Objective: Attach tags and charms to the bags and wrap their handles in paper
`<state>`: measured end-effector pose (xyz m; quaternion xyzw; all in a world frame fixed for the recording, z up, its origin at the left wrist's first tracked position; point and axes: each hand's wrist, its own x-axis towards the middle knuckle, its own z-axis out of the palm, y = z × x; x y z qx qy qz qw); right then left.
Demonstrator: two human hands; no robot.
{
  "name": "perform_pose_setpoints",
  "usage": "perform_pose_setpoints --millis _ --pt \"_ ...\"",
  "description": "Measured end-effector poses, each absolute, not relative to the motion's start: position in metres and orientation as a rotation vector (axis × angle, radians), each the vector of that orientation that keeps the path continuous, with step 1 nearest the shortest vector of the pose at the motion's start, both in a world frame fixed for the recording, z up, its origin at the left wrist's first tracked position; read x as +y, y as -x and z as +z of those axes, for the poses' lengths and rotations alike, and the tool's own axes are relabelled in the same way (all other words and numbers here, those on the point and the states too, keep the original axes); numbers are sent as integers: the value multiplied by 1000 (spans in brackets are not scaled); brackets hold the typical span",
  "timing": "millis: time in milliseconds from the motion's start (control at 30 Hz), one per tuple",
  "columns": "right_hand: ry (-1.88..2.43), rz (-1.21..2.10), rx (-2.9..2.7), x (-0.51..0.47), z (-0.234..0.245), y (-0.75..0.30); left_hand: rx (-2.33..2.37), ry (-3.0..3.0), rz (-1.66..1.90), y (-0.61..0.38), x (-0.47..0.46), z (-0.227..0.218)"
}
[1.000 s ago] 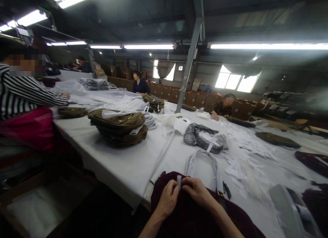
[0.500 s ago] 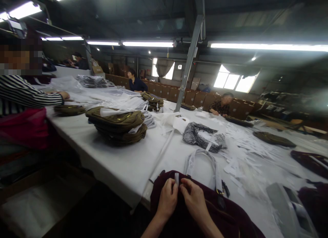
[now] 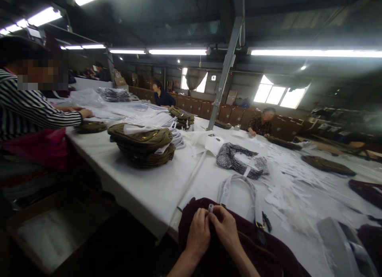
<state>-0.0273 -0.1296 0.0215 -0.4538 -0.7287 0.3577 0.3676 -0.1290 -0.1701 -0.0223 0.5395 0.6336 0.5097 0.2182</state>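
A dark maroon handbag (image 3: 256, 247) lies in front of me at the table's edge, its handle (image 3: 225, 189) wrapped in white material and standing up behind my hands. Over the bag's top, a small translucent strip (image 3: 211, 208) is pinched between my fingers. My left hand (image 3: 199, 231) is closed on it from the left. Close against it, my right hand (image 3: 224, 226) pinches the same strip with thumb and forefinger. The lower part of the strip is hidden by the fingers.
Olive bags (image 3: 141, 143) are stacked on the white table (image 3: 125, 185) to the left. Beyond the handbag lies a black-and-white speckled bundle (image 3: 238, 159). A grey tape dispenser-like device (image 3: 337, 245) stands at right. A co-worker in a striped sleeve (image 3: 36, 106) works at far left.
My right hand has moved in to the left and now grips the strip together with my left hand. Less of the strip shows. The whole view has shifted slightly.
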Motion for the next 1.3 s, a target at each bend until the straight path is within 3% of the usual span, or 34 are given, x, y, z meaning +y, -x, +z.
perform_pose_setpoints --millis 500,733,900,1300 --pt "1036 990 -1842 -126 11 20 1475 -1254 1512 138 -167 -17" --pt "1217 1115 -1592 -123 -1 25 1994 -1834 1343 124 -176 -30" --pt "1235 1358 -1265 -116 -16 24 2038 -2272 1145 116 -181 -37" --pt "1156 1410 -1294 -107 -20 20 1984 -2213 1065 115 -184 -30"
